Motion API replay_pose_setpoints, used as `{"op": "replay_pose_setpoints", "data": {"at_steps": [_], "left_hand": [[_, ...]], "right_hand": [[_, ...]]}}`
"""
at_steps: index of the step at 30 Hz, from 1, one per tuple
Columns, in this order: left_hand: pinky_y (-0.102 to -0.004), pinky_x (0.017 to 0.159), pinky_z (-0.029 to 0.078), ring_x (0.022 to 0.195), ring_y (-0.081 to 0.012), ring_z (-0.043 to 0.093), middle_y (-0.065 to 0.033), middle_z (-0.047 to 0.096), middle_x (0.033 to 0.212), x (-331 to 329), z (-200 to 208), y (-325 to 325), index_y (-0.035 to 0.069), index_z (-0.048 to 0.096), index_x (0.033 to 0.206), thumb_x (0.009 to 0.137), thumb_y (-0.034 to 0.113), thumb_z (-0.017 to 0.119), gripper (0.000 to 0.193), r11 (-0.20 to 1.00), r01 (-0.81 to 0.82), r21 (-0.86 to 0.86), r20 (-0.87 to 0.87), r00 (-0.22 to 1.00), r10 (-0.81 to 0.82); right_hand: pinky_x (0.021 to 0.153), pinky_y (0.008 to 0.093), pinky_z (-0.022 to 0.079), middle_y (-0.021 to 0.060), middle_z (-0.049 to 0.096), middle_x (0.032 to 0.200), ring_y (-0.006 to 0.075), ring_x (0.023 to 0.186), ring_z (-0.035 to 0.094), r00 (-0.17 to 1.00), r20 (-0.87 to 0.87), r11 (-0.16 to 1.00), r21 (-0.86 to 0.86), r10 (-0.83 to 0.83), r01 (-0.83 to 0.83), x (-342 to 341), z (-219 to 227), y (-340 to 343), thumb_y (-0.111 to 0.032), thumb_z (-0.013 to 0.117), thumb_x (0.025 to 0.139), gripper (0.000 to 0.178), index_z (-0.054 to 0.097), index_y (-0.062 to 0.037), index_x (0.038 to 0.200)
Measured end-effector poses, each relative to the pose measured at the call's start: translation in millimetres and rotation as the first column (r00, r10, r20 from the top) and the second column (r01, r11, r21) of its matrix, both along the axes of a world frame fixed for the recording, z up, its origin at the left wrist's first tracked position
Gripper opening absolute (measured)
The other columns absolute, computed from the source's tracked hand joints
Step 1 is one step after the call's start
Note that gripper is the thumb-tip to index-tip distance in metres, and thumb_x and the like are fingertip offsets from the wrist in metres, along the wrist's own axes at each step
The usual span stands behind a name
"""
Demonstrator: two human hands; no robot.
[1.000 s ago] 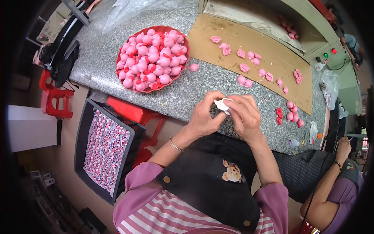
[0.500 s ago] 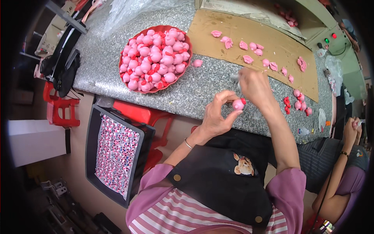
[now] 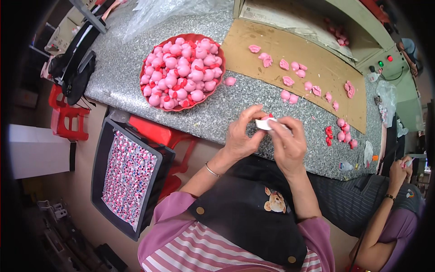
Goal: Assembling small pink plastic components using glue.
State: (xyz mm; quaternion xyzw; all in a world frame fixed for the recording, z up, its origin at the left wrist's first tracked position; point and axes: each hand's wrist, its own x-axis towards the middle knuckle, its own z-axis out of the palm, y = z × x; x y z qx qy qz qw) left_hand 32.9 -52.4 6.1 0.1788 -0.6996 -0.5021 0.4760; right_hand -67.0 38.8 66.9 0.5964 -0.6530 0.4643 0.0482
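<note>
My left hand (image 3: 242, 136) is closed, thumb and forefinger pinching a small pink ball-shaped toy piece (image 3: 267, 118) with a red bit on top. Pressed against its near side is a white cloth or pad (image 3: 263, 124), pinched in my right hand (image 3: 290, 143). The cloth and fingers hide most of the piece. Both hands are above the near edge of the speckled grey table (image 3: 226, 115). Two loose pink pieces (image 3: 288, 96) lie just beyond them.
A red scalloped bowl (image 3: 221, 52) heaped with pink and red pieces stands left. Pink parts lie on a brown cardboard sheet (image 3: 253, 34) at the back. Red parts (image 3: 329, 136) and a small bottle (image 3: 345, 166) are right. A black crate (image 3: 97, 181) sits below; a co-worker's hand (image 3: 398, 170) is far right.
My right hand has come down and left with the white cloth, meeting the piece in my left hand. Two loose pink pieces it had covered now show. The view has shifted slightly.
</note>
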Motion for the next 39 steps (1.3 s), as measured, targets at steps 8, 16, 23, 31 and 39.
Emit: {"op": "replay_pose_setpoints", "data": {"at_steps": [8,16,23,31,39], "left_hand": [[-0.0307,0.076,0.053,0.086,-0.0203,0.064,-0.0130,0.063,0.096,-7,5,0,0.000,0.045,0.122,0.072,-0.006,0.068,0.056,0.981,-0.092,0.170,-0.137,0.984,0.116],[-0.0377,0.097,0.043,0.108,-0.0228,0.055,-0.0118,0.056,0.117,3,-4,-7,0.003,0.049,0.118,0.083,0.000,0.061,0.037,0.639,0.478,0.603,-0.545,0.832,-0.108],[-0.0346,0.100,0.038,0.112,-0.0194,0.051,-0.0076,0.053,0.119,-3,-2,-6,0.004,0.048,0.118,0.083,0.001,0.062,0.038,0.425,0.696,0.579,-0.755,0.654,-0.044],[-0.0311,0.095,0.040,0.109,-0.0175,0.051,-0.0095,0.050,0.117,-9,-11,-4,0.001,0.048,0.117,0.081,-0.004,0.059,0.038,0.633,0.558,0.537,-0.592,0.783,-0.188],[-0.0331,0.092,0.043,0.104,-0.0187,0.053,-0.0100,0.052,0.111,0,1,7,-0.001,0.049,0.117,0.083,-0.002,0.058,0.035,0.736,0.458,0.498,-0.403,0.874,-0.271]], "right_hand": [[0.065,0.0364,0.048,0.0128,0.057,0.084,0.0284,0.075,0.058,0.976,-0.197,0.984,0.130,-0.094,0.121,-6,-13,6,0.007,0.062,0.071,0.017,0.062,0.0010,0.087],[0.072,0.0248,0.045,0.0072,0.057,0.096,0.0147,0.084,0.055,0.723,0.680,0.992,0.064,-0.121,0.106,-20,-34,13,-0.002,0.057,0.086,0.009,0.061,0.0034,0.091],[0.092,0.0284,0.038,0.0085,0.052,0.113,0.0148,0.104,0.048,0.357,0.921,0.978,-0.195,0.158,0.069,-2,-38,1,-0.003,0.054,0.089,0.014,0.060,0.0026,0.100],[0.083,0.0271,0.045,0.0086,0.054,0.111,0.0160,0.102,0.052,0.696,0.716,0.987,-0.147,0.062,0.063,3,-16,-8,-0.002,0.058,0.086,0.014,0.064,-0.0008,0.098],[0.079,0.0256,0.045,0.0062,0.063,0.091,0.0121,0.087,0.057,0.657,0.728,0.980,0.176,-0.194,0.095,-9,-40,-30,-0.008,0.062,0.084,0.012,0.065,-0.0001,0.093]]}}
